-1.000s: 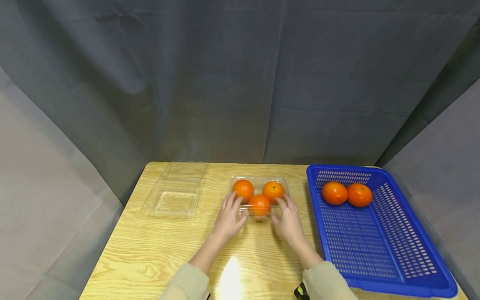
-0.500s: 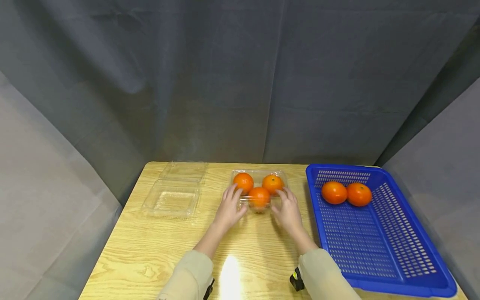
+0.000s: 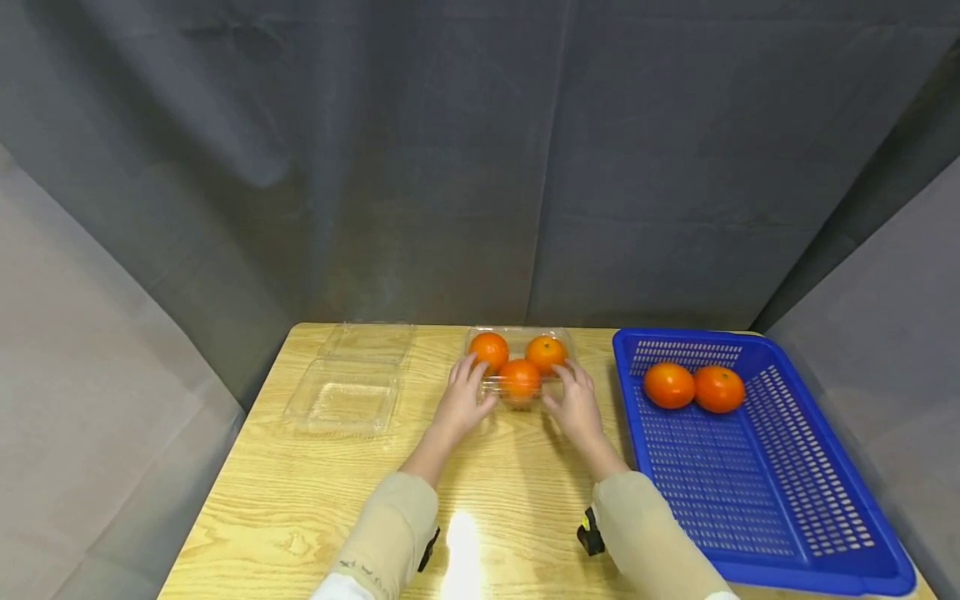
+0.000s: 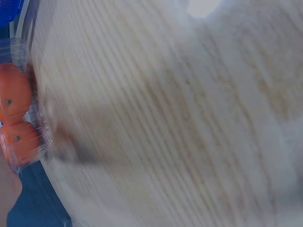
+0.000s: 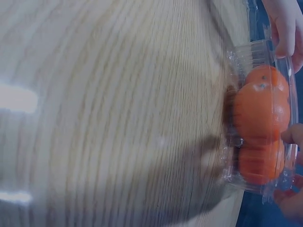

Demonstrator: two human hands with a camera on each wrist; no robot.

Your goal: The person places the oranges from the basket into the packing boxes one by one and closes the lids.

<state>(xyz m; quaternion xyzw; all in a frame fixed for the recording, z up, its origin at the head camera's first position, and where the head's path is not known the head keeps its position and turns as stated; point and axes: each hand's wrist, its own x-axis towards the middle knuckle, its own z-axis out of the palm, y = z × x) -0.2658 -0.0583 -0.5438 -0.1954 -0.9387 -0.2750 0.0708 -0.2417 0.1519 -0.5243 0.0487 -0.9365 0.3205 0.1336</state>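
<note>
Near the table's back edge, a clear plastic fruit container (image 3: 517,333) holds three oranges: one at the back left (image 3: 488,350), one at the back right (image 3: 546,352) and one in front (image 3: 520,382). My left hand (image 3: 461,404) grips the container's left side, thumb toward the front and fingers over the rim. At the opposite side, my right hand (image 3: 577,408) holds the right front corner. The right wrist view shows my left thumb (image 5: 286,40) on the rim and the oranges (image 5: 262,111) behind clear plastic. Only part of my left hand (image 4: 8,189) enters the left wrist view.
An open clear clamshell container (image 3: 348,404) lies on the left of the wooden table (image 3: 300,508), its lid (image 3: 371,342) folded back. On the right stands a blue plastic basket (image 3: 750,500) with two oranges (image 3: 693,387) inside. A grey curtain (image 3: 450,167) hangs behind the table.
Both hands have slid the container with its three oranges away from the body, toward the table's back edge. The basket and the other container have stayed in place.
</note>
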